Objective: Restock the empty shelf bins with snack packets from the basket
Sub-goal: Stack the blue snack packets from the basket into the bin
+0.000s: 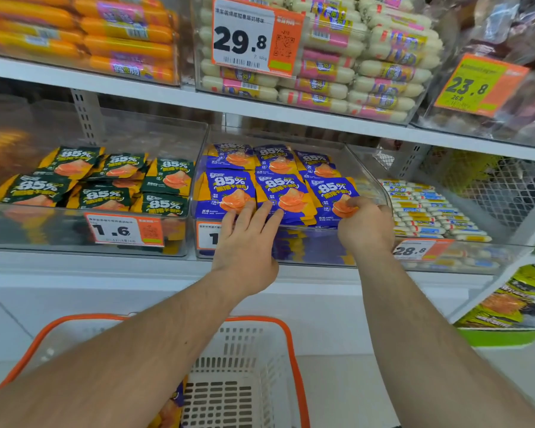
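The lower edge of a blue packet (334,196) at the front right of the middle bin (380,193) is pinched by the right hand (365,225), thumb on top and fingers curled beneath. The left hand (244,242) is laid open, with straight fingers pressed on the front row of blue packets (229,188) at the bin's lip. The packets are stacked in two rows inside this clear bin. They are judged light, soft and crinkly, with a glossy film that can slip, so a hold at the sealed edge is favoured over the puffed middle, and a gentle press is advised lest the contents be crushed. Green packets (105,180) are held in the bin to the left. Below, a packet (170,406) is seen in the orange-rimmed basket (260,322), partly hidden by a forearm.
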Available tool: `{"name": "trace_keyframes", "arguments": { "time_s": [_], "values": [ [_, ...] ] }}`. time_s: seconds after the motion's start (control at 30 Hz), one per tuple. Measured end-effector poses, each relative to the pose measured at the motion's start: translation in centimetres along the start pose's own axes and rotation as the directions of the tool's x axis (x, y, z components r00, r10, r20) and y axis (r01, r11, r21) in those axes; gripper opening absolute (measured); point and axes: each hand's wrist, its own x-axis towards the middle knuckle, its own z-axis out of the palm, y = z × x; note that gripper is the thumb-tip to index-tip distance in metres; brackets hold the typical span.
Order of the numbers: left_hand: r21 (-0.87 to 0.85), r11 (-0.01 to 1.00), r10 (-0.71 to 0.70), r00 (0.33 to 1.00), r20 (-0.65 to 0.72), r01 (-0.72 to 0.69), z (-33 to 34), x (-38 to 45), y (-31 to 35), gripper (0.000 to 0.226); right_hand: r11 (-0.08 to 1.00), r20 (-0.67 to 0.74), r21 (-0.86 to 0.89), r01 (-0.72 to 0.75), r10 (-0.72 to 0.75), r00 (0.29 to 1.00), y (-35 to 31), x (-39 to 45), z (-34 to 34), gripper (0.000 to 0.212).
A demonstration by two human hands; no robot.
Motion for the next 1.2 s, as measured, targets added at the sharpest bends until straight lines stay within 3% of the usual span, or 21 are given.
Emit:
{"name": "trace_keyframes", "arguments": {
  "time_s": [0.1, 0.2, 0.27, 0.33, 0.4, 0.47, 0.53, 0.6, 0.67, 0.77, 0.83, 0.93, 0.97, 1.07, 1.2],
  "values": [
    [-0.037, 0.999, -0.008, 1.0, 0.019, 0.009, -0.3, 0.1, 0.1, 0.083, 1.0, -0.022, -0.009, 0.004, -0.004, 1.0, 0.0, -0.3, -0.1, 0.049],
    [-0.106, 0.994, 0.002, 1.0, 0.016, 0.0, -1.3, -0.2, 0.1, 0.084, 0.999, -0.167, -0.003, 0.054, -0.053, 0.984, -0.4, -0.9, 0.0, 0.043],
    [-0.135, 0.987, 0.08, 0.993, -0.082, -0.091, -2.0, -1.4, -0.6, 0.079, 0.981, -0.332, 0.023, 0.191, -0.173, 0.927, -1.2, -1.9, 0.4, 0.036],
    [-0.133, 0.974, 0.152, 0.966, -0.207, -0.182, -2.2, -3.5, -2.1, 0.069, 0.902, -0.433, 0.089, 0.422, -0.347, 0.832, -2.8, -4.1, 1.5, 0.027],
    [-0.085, 0.978, 0.167, 0.958, -0.232, -0.191, -2.3, -5.8, -4.8, 0.057, 0.757, -0.359, 0.208, 0.62, -0.53, 0.768, -4.9, -7.3, 3.7, 0.02],
    [-0.048, 0.988, 0.149, 0.988, -0.026, -0.15, -2.6, -8.0, -7.5, 0.048, 0.66, -0.155, 0.338, 0.671, -0.664, 0.732, -6.4, -10.5, 6.7, 0.019],
    [-0.047, 0.995, 0.101, 0.938, 0.333, -0.091, -2.5, -10.0, -10.0, 0.042, 0.674, 0.092, 0.375, 0.637, -0.71, 0.698, -7.0, -13.1, 9.9, 0.019],
    [-0.029, 0.998, 0.06, 0.807, 0.588, -0.053, -1.7, -11.6, -12.1, 0.039, 0.762, 0.396, 0.324, 0.56, -0.647, 0.652, -7.1, -15.3, 13.1, 0.021],
    [-0.039, 0.999, 0.034, 0.692, 0.721, -0.009, -0.8, -13.1, -13.5, 0.04, 0.859, 0.677, 0.224, 0.46, -0.477, 0.56, -5.9, -17.4, 17.0, 0.019],
    [-0.027, 0.999, 0.007, 0.558, 0.83, 0.028, 0.6, -14.4, -14.4, 0.042, 0.896, 0.884, 0.048, 0.441, -0.244, 0.399, -2.7, -20.3, 23.2, 0.013],
    [-0.017, 1.0, 0.002, 0.523, 0.852, 0.025, 1.1, -14.5, -14.5, 0.039, 0.911, 0.942, -0.025, 0.411, -0.116, 0.315, -0.6, -22.1, 25.7, 0.023],
    [-0.023, 0.999, -0.005, 0.538, 0.843, 0.045, 1.9, -14.1, -15.1, 0.038, 0.896, 0.98, -0.112, 0.429, 0.029, 0.196, 3.3, -24.5, 28.4, 0.041],
    [-0.019, 0.998, -0.014, 0.546, 0.838, 0.056, 2.2, -14.1, -15.5, 0.039, 0.885, 0.98, -0.142, 0.443, 0.062, 0.189, 4.7, -25.2, 29.5, 0.04],
    [0.003, 0.996, -0.047, 0.526, 0.849, 0.085, 2.8, -14.1, -16.5, 0.038, 0.89, 0.954, -0.237, 0.39, 0.138, 0.265, 7.9, -26.8, 32.5, 0.034],
    [-0.029, 0.996, -0.014, 0.448, 0.894, 0.09, 3.3, -14.5, -16.0, 0.039, 0.889, 0.956, -0.262, 0.375, 0.185, 0.228, 9.4, -27.7, 33.5, 0.024]
  ]
}}
